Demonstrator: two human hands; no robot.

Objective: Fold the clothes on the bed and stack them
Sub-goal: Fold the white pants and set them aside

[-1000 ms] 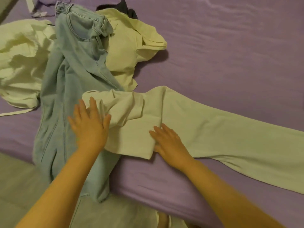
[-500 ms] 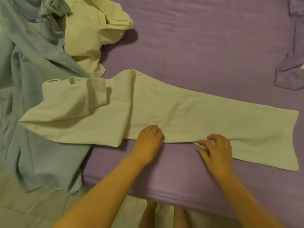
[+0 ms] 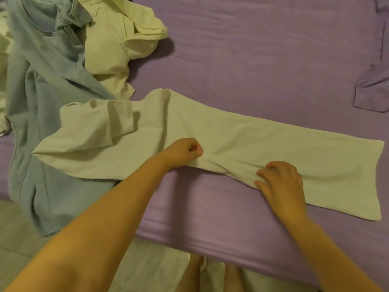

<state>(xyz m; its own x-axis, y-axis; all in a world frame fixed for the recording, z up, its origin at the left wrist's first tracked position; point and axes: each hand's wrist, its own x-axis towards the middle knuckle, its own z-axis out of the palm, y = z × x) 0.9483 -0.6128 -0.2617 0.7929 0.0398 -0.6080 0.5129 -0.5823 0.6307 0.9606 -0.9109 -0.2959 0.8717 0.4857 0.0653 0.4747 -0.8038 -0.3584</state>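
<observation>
Pale cream trousers [image 3: 242, 144] lie stretched across the purple bed [image 3: 263, 66], waist at the left, hem at the right. My left hand [image 3: 183, 151] pinches the near edge of the trousers at mid-length, fingers curled into the cloth. My right hand [image 3: 277, 178] grips the same near edge further right, fingers bent onto the fabric. The cloth bunches into a crease between the two hands. Light blue jeans [image 3: 48, 91] lie crumpled at the left, partly under the trousers' waist and hanging over the bed's edge.
A pale yellow shirt [image 3: 117, 49] lies heaped at the back left beside the jeans. More pale cloth [image 3: 3, 60] shows at the far left edge. A purple pillowcase corner [image 3: 372, 89] sits at the right. The bed's front edge runs below my hands, with floor [image 3: 21, 228] beneath.
My hands left the waist fold and slid right along the trousers' near edge. They now pinch that edge and the cloth wrinkles between them. The view shifted right.
</observation>
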